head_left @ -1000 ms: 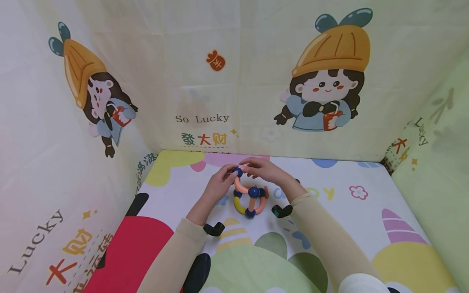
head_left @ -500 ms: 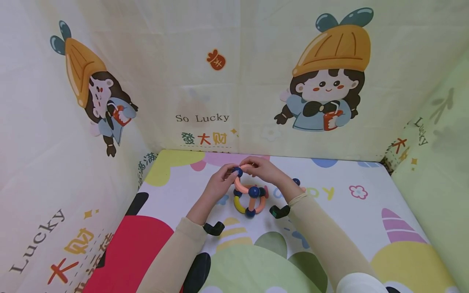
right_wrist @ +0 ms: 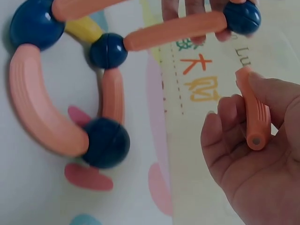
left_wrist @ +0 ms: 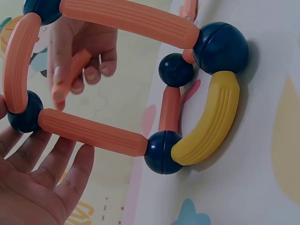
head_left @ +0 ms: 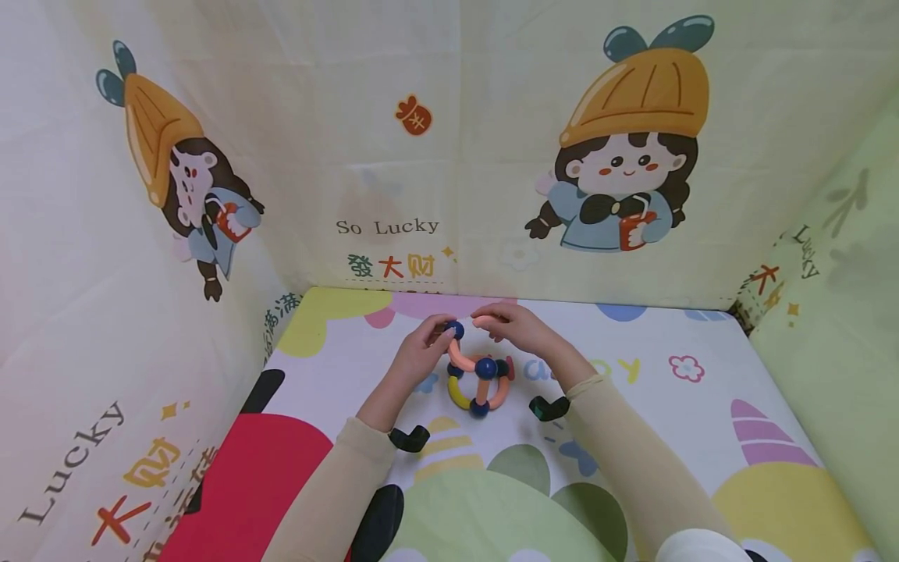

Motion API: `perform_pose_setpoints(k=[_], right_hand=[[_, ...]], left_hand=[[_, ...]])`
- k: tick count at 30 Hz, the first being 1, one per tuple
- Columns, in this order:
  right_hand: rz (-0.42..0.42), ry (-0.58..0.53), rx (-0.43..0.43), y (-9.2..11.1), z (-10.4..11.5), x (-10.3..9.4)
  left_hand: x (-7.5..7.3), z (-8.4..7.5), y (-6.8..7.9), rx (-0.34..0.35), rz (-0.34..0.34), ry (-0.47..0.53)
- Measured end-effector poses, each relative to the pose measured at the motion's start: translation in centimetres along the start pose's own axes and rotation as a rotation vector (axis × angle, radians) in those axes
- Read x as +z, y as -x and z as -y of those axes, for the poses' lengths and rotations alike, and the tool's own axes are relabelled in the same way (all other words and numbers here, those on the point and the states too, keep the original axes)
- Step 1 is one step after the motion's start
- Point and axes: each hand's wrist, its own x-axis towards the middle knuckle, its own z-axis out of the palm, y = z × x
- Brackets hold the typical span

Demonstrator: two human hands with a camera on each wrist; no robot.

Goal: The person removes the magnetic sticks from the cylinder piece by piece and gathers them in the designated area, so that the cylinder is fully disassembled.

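A frame of magnetic balls and rods stands on the printed mat, with blue balls, orange rods and a yellow curved rod (left_wrist: 211,124) near its base. My left hand (head_left: 416,351) pinches the blue ball (head_left: 455,330) at its raised upper left corner; in the left wrist view the fingers lie behind that ball and the thumb is mostly out of frame. To the right, my right hand (head_left: 523,328) holds a loose orange rod (right_wrist: 257,112) between thumb and fingers. A gap separates this rod from the pinched ball in the head view.
Patterned fabric walls (head_left: 393,179) enclose the mat (head_left: 702,421) at the back and both sides. Black wrist-camera mounts (head_left: 410,439) jut inward below both wrists, near the frame's base.
My right hand reached the pinched ball with its rod, then drew back to the right, still holding it. My left hand stays put. The right forearm now covers a blue ball seen behind it.
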Motion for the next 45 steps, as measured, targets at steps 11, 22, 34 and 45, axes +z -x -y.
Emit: perform_pose_setpoints(k=[11, 22, 34, 45], right_hand=[[-0.018, -0.008, 0.064, 2.5, -2.0, -2.3], [-0.144, 0.065, 0.126, 5.7, -4.3, -4.8], [-0.257, 0.098, 0.242, 9.0, -8.5, -6.8], [-0.299, 0.17, 0.328, 11.0, -12.1, -8.0]], left_hand=[[-0.2, 0.2, 0.1, 0.001, 0.009, 0.024], [-0.2, 0.4, 0.2, -0.001, 0.003, 0.027], [-0.1, 0.3, 0.2, 0.003, 0.011, 0.041], [-0.1, 0.3, 0.1, 0.006, 0.009, 0.024]])
